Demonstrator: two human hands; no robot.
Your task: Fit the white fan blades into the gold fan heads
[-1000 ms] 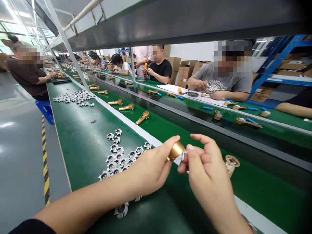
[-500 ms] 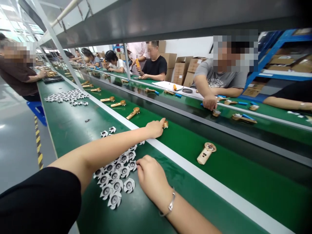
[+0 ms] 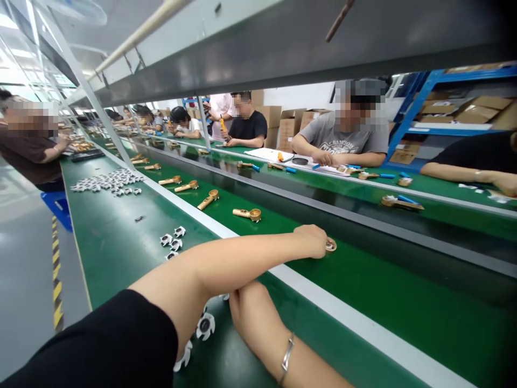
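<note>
My left arm reaches across the green conveyor belt [image 3: 117,258], and my left hand [image 3: 311,241] curls over a round-headed part [image 3: 331,245] with a brass rim. Its body is hidden under my fingers. Just behind that hand lies a brass handle piece [image 3: 247,214]. My right hand [image 3: 247,302] rests on the belt beneath my left forearm, its fingers hidden. It is nearest to a white star-shaped part with a dark centre [image 3: 205,326]. More such parts [image 3: 173,241] lie beyond my arm, and others are partly hidden by it.
A long pile of white star-shaped parts [image 3: 107,181] and several brass handles [image 3: 208,199] lie farther along the belt. Beyond a white rail [image 3: 355,323], co-workers [image 3: 339,140] sit at a parallel green belt. A person [image 3: 30,153] stands at far left. Cardboard boxes [image 3: 291,126] stand behind.
My left hand has moved right along the belt, away from the brass handle, onto the round-headed part. My left forearm now covers most of the nearby white parts, and the view has tilted.
</note>
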